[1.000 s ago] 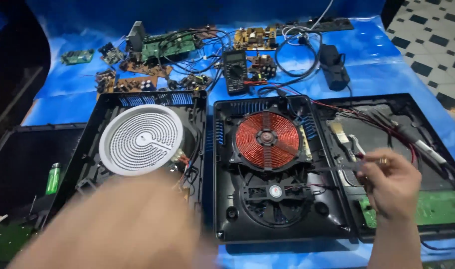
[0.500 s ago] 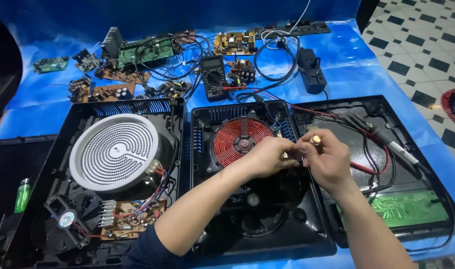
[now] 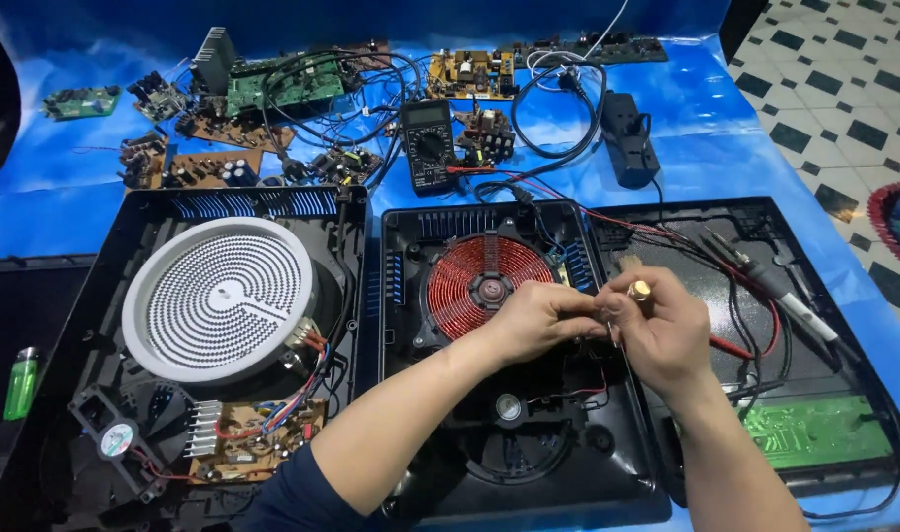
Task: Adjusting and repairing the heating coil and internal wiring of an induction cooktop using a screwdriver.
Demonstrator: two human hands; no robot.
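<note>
Right hand (image 3: 666, 335) is curled shut round a thin tool w/ a small brass-coloured cap (image 3: 640, 290) – cap pokes up above the knuckles, shaft runs down past the palm. Left hand (image 3: 538, 317) meets it from the left, thumb & fingertips pressed together in a pinch at the tool's shaft; what exactly sits in the pinch is too small to tell. Both hands hover over the open black plastic induction cooker base (image 3: 509, 374).

Just left of the left hand: the round copper-red coil (image 3: 484, 284) in that base. Below the hands, the base's round black fan grille (image 3: 514, 443). Right of the right hand – black glass cooktop panel (image 3: 765, 325) w/ red & black probe leads (image 3: 745, 266) lying across it, & a green circuit board (image 3: 814, 433) at its near edge.

Well to the left: a second black open cooker base (image 3: 174, 345) w/ white round perforated heating disc (image 3: 218, 299), small black fan (image 3: 115, 438) & brown circuit board (image 3: 263, 433) near it. Far left, green lighter (image 3: 20, 382).

Beyond the hands on the blue plastic sheet (image 3: 75, 217): black handheld multimeter (image 3: 427, 143), black power adapter (image 3: 629, 138), scattered loose circuit boards (image 3: 282, 84).
</note>
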